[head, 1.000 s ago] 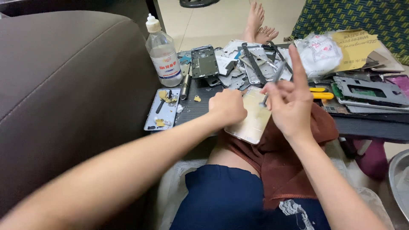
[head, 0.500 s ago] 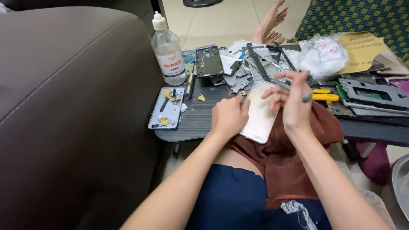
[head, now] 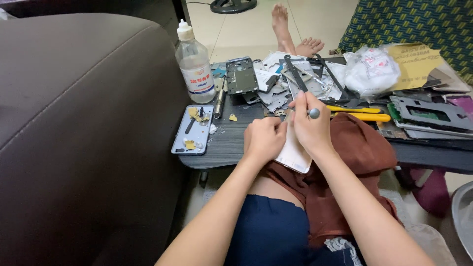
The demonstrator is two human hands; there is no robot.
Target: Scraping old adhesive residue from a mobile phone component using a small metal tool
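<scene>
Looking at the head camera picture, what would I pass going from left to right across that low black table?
Phone back panel with yellow scraps → clear liquid bottle → dark phone frame → left hand → right hand gripping a metal-tipped tool → yellow-handled tool → crumpled plastic bag → grey phone frame.

Bare arms, dark blue shorts and a rust-brown cloth

Both forearms were bare to the elbow, with no sleeves, watch or rings to be seen on the left hand [head: 263, 140] or the right hand [head: 310, 129]. The lap wore dark blue shorts [head: 276, 231] with a pale, worn print near the lower hem. A rust-brown cloth [head: 362, 148] lay bunched over the thigh. The feet [head: 290, 34] beyond were bare, without socks or shoes.
</scene>
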